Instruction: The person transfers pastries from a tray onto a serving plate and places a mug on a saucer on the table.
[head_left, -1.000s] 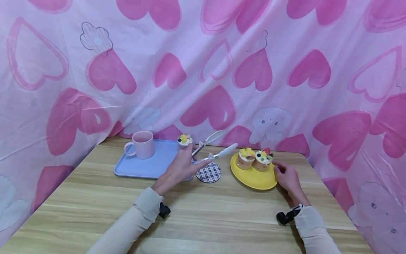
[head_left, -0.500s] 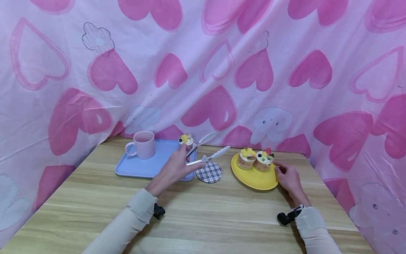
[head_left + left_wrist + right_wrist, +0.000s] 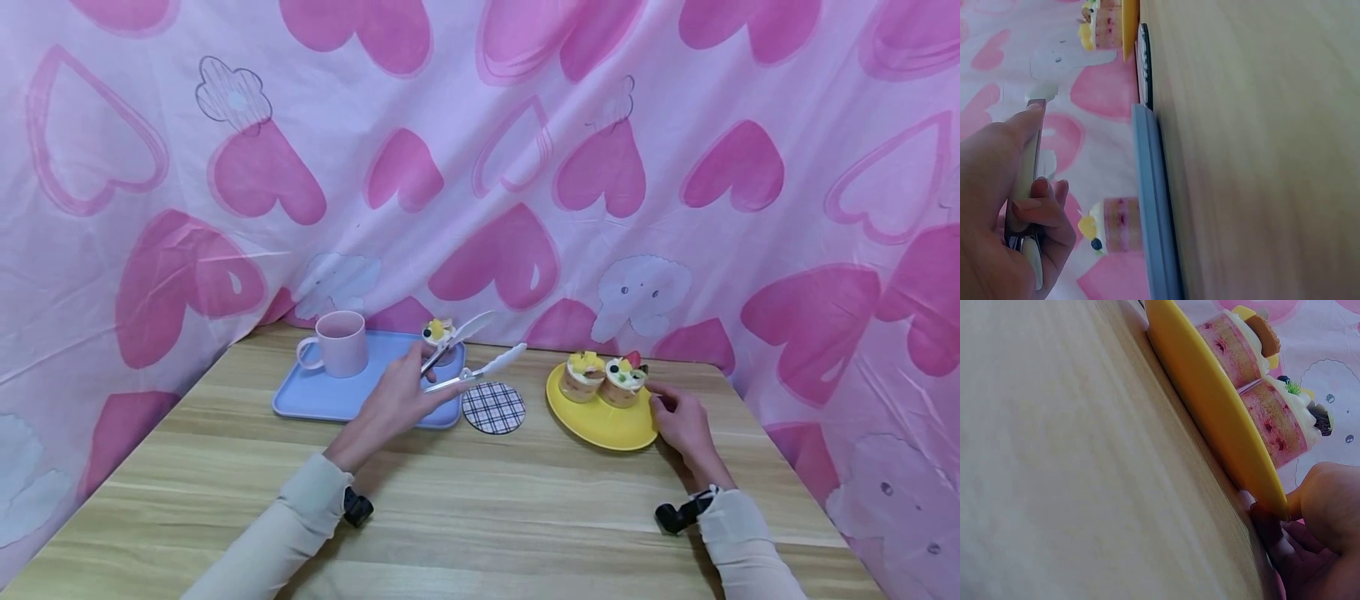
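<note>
My left hand (image 3: 396,395) grips a pair of tongs (image 3: 491,362), whose arms are spread with nothing between the tips. It hangs above the right part of a blue tray (image 3: 318,406). On that tray stand a pink mug (image 3: 342,346) and a fruit-topped cake cup (image 3: 437,332), partly hidden behind the tongs. My right hand (image 3: 681,423) pinches the right rim of a yellow plate (image 3: 600,429), thumb above and fingers below in the right wrist view. The plate carries two cake cups, one with yellow fruit (image 3: 581,377), the other with a strawberry (image 3: 622,382).
A round checked coaster (image 3: 494,408) lies on the wooden table (image 3: 510,517) between tray and plate. Behind the table hangs a pink heart-print cloth (image 3: 495,167), close to the table's back edge.
My left hand has moved left and slightly back toward me with the tongs, away from the plate and over the tray. The right hand and the plate have stayed put.
</note>
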`<control>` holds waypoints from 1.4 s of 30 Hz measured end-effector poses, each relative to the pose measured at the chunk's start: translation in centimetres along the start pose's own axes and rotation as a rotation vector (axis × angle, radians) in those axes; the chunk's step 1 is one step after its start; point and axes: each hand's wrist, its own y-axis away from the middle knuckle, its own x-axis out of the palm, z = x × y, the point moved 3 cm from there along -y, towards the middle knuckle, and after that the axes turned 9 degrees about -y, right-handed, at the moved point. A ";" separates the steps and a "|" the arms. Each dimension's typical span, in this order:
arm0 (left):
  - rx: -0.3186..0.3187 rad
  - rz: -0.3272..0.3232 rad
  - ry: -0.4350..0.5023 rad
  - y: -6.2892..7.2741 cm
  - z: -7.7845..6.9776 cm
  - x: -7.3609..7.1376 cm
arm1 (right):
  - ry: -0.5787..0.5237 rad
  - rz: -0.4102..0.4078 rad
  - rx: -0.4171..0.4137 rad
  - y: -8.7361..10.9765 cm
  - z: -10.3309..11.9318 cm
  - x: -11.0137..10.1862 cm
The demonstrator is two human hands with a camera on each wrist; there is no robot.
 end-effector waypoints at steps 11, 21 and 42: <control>-0.082 0.004 -0.064 1.1 2.0 -1.5 | -0.014 0.005 0.025 0.2 0.0 0.1; -0.140 0.023 -0.071 1.8 4.1 -2.6 | -0.007 0.003 0.013 0.2 0.0 0.1; -0.258 0.002 -0.096 0.8 5.4 -2.7 | -0.009 -0.003 0.003 0.3 0.2 0.0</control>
